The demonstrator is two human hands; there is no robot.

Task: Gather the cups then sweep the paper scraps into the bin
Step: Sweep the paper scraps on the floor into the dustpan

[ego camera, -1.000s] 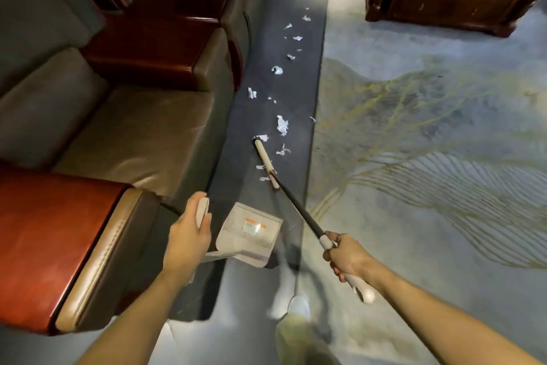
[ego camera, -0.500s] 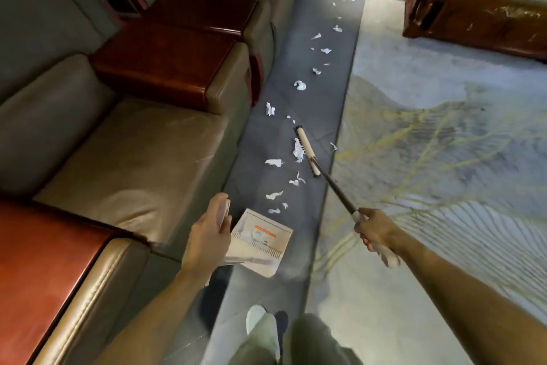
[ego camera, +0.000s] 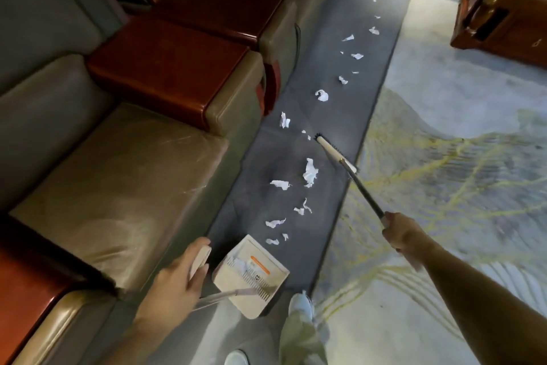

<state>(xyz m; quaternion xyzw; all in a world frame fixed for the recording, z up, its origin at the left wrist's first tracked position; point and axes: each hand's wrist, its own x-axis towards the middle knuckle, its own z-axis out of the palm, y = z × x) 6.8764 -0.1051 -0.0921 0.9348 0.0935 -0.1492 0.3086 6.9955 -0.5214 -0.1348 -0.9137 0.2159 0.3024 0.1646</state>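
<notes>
1. The left hand (ego camera: 174, 284) has its fingers wrapped round the handle of the dustpan (ego camera: 251, 276), whose mouth opens up the dark floor strip.
2. The right hand (ego camera: 399, 231) grips the broom (ego camera: 336, 153) shaft. The broom head lies well beyond the dustpan, its long axis slanting across the strip.
3. The nearest paper scraps (ego camera: 310, 172) lie between broom head and dustpan, so the stroke should pull toward the pan. More scraps trail beyond the head.

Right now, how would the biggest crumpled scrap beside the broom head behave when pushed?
The biggest scrap looks thin and light, so it would probably skid or tumble ahead of the broom head. Crumpled and floppy, it likely won't roll straight. Swept hard, it might flutter past the dustpan.
</notes>
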